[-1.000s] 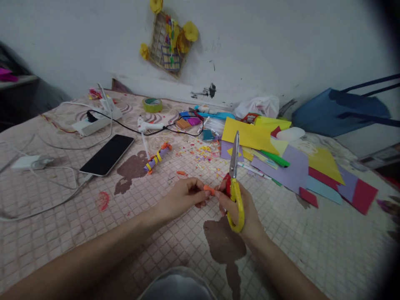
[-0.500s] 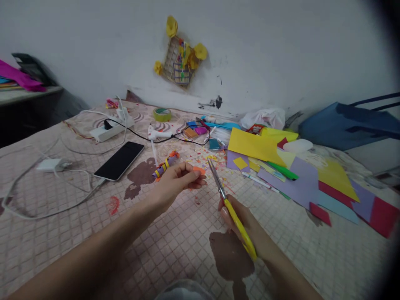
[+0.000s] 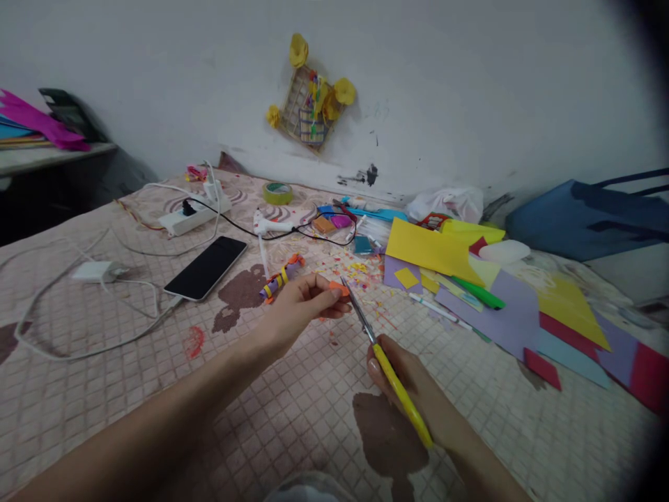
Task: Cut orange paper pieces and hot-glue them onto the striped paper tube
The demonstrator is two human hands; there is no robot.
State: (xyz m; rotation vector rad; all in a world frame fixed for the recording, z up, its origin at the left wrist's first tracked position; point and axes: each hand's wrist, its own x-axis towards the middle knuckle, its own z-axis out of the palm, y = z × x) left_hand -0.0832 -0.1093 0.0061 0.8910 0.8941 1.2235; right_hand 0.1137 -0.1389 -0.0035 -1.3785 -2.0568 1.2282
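Between the thumb and fingers of my left hand (image 3: 308, 305) is a small orange piece of paper or foam (image 3: 339, 287). My right hand (image 3: 400, 369) grips yellow-handled scissors (image 3: 398, 390), whose metal blades point up and to the left. The blade tips are at the right edge of the orange piece, and the blades look nearly closed. Just beyond my left hand lies a purple roll wrapped with yellow and orange strips (image 3: 282, 277). Tiny coloured scraps (image 3: 360, 268) are scattered past the scissor tips.
A smartphone (image 3: 205, 268) on a white cable lies left, near a power strip (image 3: 194, 215). Behind my hands are a white glue gun (image 3: 272, 226) and a roll of tape (image 3: 277, 193). Yellow sheets (image 3: 433, 249), purple sheets (image 3: 504, 307) and a pen (image 3: 440, 310) spread to the right.
The scissors have moved slightly left so their tips meet the orange piece, and the blades have drawn closer together. The whole view has shifted a little.
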